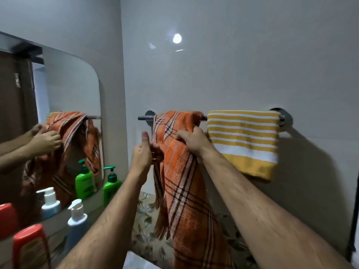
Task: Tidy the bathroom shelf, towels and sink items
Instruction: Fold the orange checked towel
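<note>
The right hand grips a bunched fold of the orange plaid towel just below the towel rail, fingers curled over the cloth. The left hand is at the towel's left edge, thumb raised; its fingers reach into the cloth, but whether they pinch it I cannot tell. The orange plaid towel hangs over the towel rail in a long, rumpled drape, its fringed lower end well below the rail. Just beside it on the rail, to the right, the yellow striped towel hangs folded and flat, not touching the hands. Left of the rail, a mirror on the adjoining wall reflects both hands and the orange cloth. Below the mirror, well under rail level, a shelf carries a row of bottles: a green pump bottle nearest the rail, then a blue pump bottle, then a red-capped bottle farthest from it.
</note>
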Demonstrator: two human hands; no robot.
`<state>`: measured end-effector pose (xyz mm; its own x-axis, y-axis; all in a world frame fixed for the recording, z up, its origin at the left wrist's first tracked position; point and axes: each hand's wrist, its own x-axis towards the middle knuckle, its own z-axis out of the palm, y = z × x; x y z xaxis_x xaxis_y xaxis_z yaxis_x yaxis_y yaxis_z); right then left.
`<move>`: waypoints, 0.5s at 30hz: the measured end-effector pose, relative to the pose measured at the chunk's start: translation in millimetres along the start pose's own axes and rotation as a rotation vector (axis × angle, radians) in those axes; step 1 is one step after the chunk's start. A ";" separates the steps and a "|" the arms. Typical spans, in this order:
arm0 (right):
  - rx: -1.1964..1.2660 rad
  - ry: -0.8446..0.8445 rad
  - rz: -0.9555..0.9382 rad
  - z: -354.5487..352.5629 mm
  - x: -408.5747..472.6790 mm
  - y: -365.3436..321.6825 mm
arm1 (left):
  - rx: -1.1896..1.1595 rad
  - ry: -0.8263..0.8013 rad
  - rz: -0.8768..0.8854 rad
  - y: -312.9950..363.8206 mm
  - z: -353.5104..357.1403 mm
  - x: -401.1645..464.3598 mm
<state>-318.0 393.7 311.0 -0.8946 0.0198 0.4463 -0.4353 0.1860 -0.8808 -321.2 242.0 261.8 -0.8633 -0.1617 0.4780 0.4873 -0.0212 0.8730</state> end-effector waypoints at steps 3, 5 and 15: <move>0.107 -0.126 -0.059 -1.2 -21.8 0.9 | -0.005 0.055 -0.098 0.8 2.2 -3.7; 0.154 -0.198 -0.070 -4.7 -35.3 7.1 | 0.000 0.062 -0.162 3.7 6.2 -8.2; 0.229 -0.623 0.045 -37.8 -78.0 58.9 | -0.113 -0.007 -0.092 11.0 39.1 -51.1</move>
<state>-270.1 440.3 230.2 -0.7731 -0.5618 0.2944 -0.3450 -0.0170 -0.9384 -276.9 288.6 250.8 -0.9060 -0.1466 0.3972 0.4170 -0.1467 0.8970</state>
